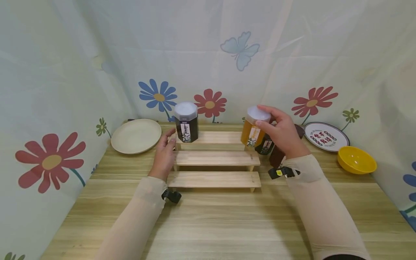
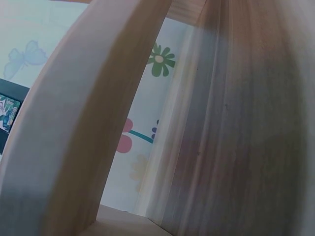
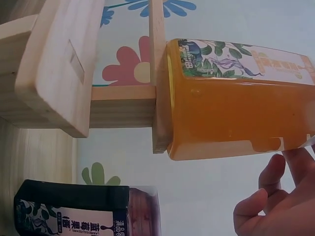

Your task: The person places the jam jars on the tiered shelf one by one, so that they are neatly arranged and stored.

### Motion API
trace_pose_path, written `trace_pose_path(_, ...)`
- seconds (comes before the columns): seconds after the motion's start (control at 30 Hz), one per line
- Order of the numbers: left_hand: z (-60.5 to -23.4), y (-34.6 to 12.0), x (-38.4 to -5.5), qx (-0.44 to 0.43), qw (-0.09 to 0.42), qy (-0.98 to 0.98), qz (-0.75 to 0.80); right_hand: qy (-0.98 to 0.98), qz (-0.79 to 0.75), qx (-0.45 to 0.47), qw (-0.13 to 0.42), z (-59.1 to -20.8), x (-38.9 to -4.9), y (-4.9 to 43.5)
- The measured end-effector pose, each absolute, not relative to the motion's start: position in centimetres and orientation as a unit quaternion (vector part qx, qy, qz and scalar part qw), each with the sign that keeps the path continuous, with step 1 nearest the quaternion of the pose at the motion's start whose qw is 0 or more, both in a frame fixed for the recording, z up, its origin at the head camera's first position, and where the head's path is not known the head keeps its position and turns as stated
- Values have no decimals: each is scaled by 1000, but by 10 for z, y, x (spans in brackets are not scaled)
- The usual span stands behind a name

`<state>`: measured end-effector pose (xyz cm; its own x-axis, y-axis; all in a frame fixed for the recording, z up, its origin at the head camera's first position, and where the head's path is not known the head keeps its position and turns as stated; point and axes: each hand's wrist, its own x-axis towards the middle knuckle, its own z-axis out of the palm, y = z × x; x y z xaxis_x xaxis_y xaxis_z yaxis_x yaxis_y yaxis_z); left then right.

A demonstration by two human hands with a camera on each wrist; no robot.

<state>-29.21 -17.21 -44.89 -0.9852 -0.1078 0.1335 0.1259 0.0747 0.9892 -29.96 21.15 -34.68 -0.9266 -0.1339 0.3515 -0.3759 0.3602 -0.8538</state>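
Observation:
In the head view my right hand point(image 1: 282, 130) grips a jar of orange jam point(image 1: 252, 133) by its white lid, at the right end of the top tier of a wooden stepped rack point(image 1: 214, 158). The right wrist view shows the orange jar point(image 3: 236, 115) with its base against the end of the top board. A dark jam jar point(image 1: 186, 122) stands on that tier's left end. My left hand point(image 1: 164, 155) is at the rack's left side, fingers beside the top tier; whether they touch it is hard to tell. The left wrist view shows only rack boards point(image 2: 98, 118).
Right of the rack, a dark blueberry jam jar point(image 3: 74, 206) and a dark reddish jar point(image 1: 277, 156) stand partly behind my right hand. A cream plate point(image 1: 136, 136) lies at back left. A white patterned plate point(image 1: 326, 136) and a yellow bowl point(image 1: 356, 160) are at right.

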Motion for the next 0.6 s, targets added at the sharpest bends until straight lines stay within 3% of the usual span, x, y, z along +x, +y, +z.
trace_pose_path(0.6,-448,-174,-291,-8,69,-727,-683,-780,582,216,81,-350,-320,205)
